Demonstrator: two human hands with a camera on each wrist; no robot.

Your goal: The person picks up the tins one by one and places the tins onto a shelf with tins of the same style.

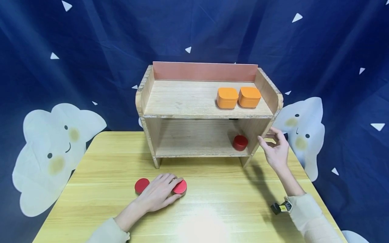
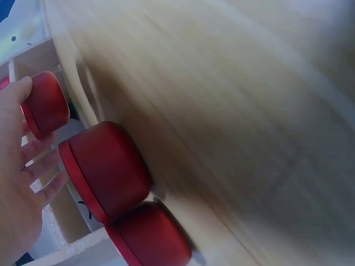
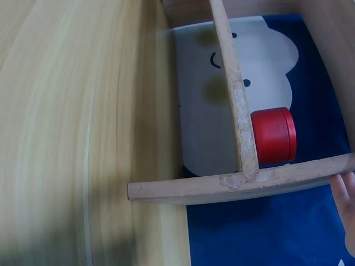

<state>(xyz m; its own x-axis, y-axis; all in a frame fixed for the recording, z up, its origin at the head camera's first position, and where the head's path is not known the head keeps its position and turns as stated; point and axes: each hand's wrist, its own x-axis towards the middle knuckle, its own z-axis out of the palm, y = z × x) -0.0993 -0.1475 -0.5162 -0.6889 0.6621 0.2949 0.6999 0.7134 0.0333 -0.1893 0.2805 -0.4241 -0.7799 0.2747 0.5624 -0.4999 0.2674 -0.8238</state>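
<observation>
On the table, my left hand [image 1: 158,194] grips a round red tin [image 1: 181,187] between thumb and fingers. Another red tin [image 1: 141,185] stands at the wrist side of that hand. The left wrist view shows the held tin [image 2: 49,105] plus two more, a middle tin [image 2: 108,172] and a lower tin [image 2: 152,238], which touch each other; one is hidden from the head view by the hand. My right hand [image 1: 277,152] touches the outer side of the wooden shelf's right panel [image 1: 260,141], fingers loosely bent. Inside, a red tin [image 1: 240,143] stands near that panel.
Two orange square tins [image 1: 227,98] stand side by side on the upper right of the wooden shelf [image 1: 182,98]. The shelf stands at the back of the wooden table [image 1: 103,162]. Behind it hangs a dark blue curtain [image 1: 121,40] with clouds and white triangles.
</observation>
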